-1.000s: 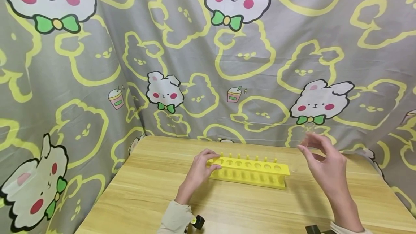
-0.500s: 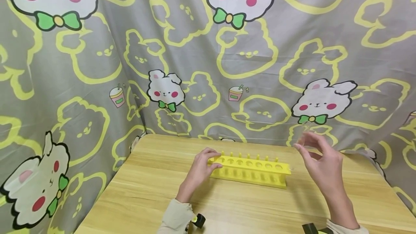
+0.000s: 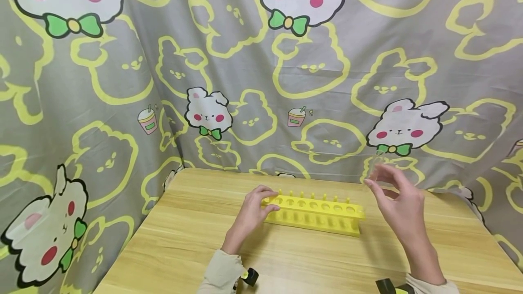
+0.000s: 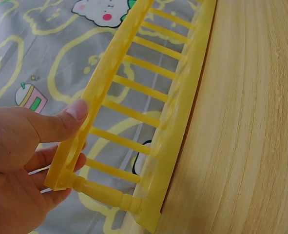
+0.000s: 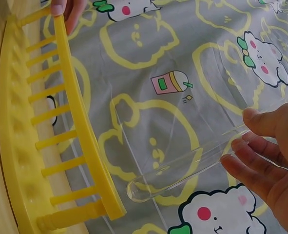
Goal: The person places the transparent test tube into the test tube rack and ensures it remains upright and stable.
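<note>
A yellow test tube rack (image 3: 332, 213), with a row of round holes on top and pegs along its back, stands on the table. My left hand (image 3: 252, 212) grips the rack's left end, thumb on the upper plate and fingers around its far edge, as the left wrist view shows. To the right of the rack my right hand (image 3: 402, 203) is raised. Between its thumb and fingertips it pinches a clear glass test tube (image 5: 182, 170). The tube's rounded bottom points down toward the rack's right end, apart from it; its upper part is faint against the curtain.
The wood-grain table (image 3: 286, 262) extends around the rack. Behind and to the left hangs a grey curtain (image 3: 245, 71) printed with rabbits and yellow outlines. Black wrist-camera parts (image 3: 250, 277) show at the cuffs.
My right hand has moved a little left with the test tube, closer to the rack's right end. My left hand and the rack stay in place.
</note>
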Tool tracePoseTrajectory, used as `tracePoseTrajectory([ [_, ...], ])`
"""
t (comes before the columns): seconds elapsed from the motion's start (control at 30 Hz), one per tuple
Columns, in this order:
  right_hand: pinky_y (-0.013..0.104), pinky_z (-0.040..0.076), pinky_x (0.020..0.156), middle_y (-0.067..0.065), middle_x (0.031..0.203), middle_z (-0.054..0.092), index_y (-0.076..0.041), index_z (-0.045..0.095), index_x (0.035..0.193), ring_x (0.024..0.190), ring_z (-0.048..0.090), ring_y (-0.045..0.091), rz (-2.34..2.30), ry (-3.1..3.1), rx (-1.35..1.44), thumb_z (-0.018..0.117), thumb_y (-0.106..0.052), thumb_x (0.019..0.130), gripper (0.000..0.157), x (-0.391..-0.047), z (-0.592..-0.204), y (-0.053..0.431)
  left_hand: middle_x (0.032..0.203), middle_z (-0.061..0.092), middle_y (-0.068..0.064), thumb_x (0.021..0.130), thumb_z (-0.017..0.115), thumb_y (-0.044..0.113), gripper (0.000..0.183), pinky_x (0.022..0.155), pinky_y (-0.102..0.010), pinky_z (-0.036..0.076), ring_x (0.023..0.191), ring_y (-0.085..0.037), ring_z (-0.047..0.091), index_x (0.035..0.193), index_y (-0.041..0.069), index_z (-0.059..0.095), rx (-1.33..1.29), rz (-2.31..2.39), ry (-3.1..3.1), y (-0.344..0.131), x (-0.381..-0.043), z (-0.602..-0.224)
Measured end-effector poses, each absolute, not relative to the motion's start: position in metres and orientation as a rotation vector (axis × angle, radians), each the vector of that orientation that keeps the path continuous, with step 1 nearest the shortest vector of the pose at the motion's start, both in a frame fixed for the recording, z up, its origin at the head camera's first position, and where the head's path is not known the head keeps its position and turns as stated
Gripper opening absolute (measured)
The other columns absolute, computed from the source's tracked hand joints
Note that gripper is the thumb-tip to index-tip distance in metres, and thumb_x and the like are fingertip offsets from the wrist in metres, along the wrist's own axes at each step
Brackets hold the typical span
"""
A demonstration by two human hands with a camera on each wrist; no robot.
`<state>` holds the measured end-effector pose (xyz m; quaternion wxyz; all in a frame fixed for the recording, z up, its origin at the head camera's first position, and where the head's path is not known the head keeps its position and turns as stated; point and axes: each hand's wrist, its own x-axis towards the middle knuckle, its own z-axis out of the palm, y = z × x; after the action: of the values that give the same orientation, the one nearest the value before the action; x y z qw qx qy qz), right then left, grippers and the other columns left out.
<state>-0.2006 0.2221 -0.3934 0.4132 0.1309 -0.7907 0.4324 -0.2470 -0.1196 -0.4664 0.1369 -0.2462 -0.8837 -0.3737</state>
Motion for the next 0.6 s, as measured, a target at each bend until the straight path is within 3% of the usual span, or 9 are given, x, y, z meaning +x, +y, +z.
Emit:
tracePoseTrajectory([
  [0.27, 0.005, 0.052, 0.073, 0.009, 0.097, 0.071, 0.003, 0.068, 0.122, 0.093, 0.064, -0.01, 1.073, -2.011, 0.316, 0.084, 0.013, 0.077, 0.049, -0.2029, -0.3922, 0.218, 0.117, 0.067, -0.01, 0.087, 0.081, 0.011, 0.035, 0.095, -0.046, 0.056, 0.11, -0.03, 0.065, 0.119, -0.001, 0.074, -0.72, -1.112, -2.547, -0.1201, -0.2476, -0.4675],
  [0.6, 0.007, 0.053, 0.073, 0.01, 0.095, 0.071, 0.003, 0.069, 0.122, 0.093, 0.065, -0.008, 1.087, -1.992, 0.355, 0.084, 0.014, 0.076, 0.049, -0.204, -0.3918, 0.212, 0.117, 0.067, -0.01, 0.088, 0.081, 0.013, 0.036, 0.096, -0.044, 0.056, 0.111, -0.029, 0.065, 0.12, -0.001, 0.074, -0.718, -1.104, -2.551, -0.1199, -0.2473, -0.4669],
])
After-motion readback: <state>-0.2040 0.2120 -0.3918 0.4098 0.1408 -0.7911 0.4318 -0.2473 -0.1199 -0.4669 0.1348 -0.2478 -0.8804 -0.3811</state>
